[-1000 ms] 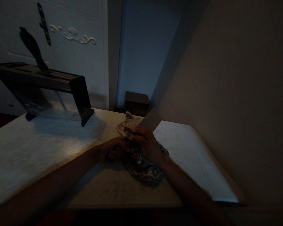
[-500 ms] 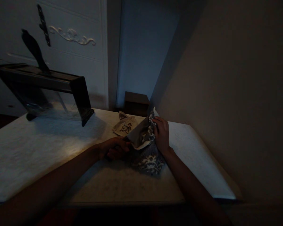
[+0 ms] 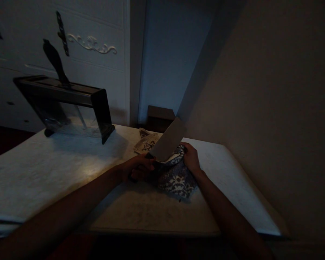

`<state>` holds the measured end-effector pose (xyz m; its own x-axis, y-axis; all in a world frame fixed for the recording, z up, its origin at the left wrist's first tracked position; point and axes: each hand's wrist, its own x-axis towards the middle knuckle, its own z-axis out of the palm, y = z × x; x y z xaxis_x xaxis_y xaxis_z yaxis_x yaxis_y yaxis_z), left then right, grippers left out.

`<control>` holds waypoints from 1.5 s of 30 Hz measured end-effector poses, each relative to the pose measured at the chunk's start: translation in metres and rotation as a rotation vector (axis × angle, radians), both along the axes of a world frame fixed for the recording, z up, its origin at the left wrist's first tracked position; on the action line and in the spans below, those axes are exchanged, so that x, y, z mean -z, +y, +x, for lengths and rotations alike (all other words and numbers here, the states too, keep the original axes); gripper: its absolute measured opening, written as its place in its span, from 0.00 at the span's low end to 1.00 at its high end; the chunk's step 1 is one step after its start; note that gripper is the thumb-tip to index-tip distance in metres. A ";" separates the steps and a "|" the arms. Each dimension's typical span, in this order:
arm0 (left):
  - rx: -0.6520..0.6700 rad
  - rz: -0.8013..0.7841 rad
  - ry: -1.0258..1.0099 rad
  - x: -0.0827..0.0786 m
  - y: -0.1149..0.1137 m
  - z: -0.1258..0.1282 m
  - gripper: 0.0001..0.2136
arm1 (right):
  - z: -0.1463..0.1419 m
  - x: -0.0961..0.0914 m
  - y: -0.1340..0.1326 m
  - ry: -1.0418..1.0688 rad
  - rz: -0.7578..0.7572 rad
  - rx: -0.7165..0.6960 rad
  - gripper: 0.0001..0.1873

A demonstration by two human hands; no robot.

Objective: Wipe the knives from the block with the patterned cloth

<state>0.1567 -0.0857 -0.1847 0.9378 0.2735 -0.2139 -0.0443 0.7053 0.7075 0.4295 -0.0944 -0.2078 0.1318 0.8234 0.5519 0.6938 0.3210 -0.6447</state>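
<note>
My left hand (image 3: 137,169) is closed around the dark handle of a cleaver (image 3: 168,140), whose broad grey blade slants up and to the right. A dark patterned cloth (image 3: 177,177) lies bunched on the pale countertop (image 3: 70,169) under the blade. My right hand (image 3: 191,157) grips the cloth's upper edge right of the blade, pressing it to the lower part of the blade. The room is dim.
A dark knife block (image 3: 67,104) with one knife handle sticking up stands at the back left. A second, lighter printed cloth (image 3: 146,141) lies behind the cleaver. A small dark box (image 3: 161,117) sits at the back by the wall. The wall runs close along the right.
My right hand has slid the cloth from over the blade down to its lower right side, uncovering the blade. The left hand stays on the handle. My view has shifted slightly left.
</note>
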 end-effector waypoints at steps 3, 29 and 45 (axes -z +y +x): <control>-0.027 0.025 -0.008 0.000 -0.003 0.000 0.12 | -0.003 -0.002 0.000 0.141 -0.036 0.019 0.12; -0.100 -0.018 -0.037 -0.008 -0.005 0.002 0.13 | -0.055 -0.029 -0.029 1.038 -0.404 -0.383 0.18; -0.268 0.217 0.029 -0.011 -0.007 0.016 0.13 | -0.055 -0.032 -0.024 1.075 -0.227 -0.196 0.15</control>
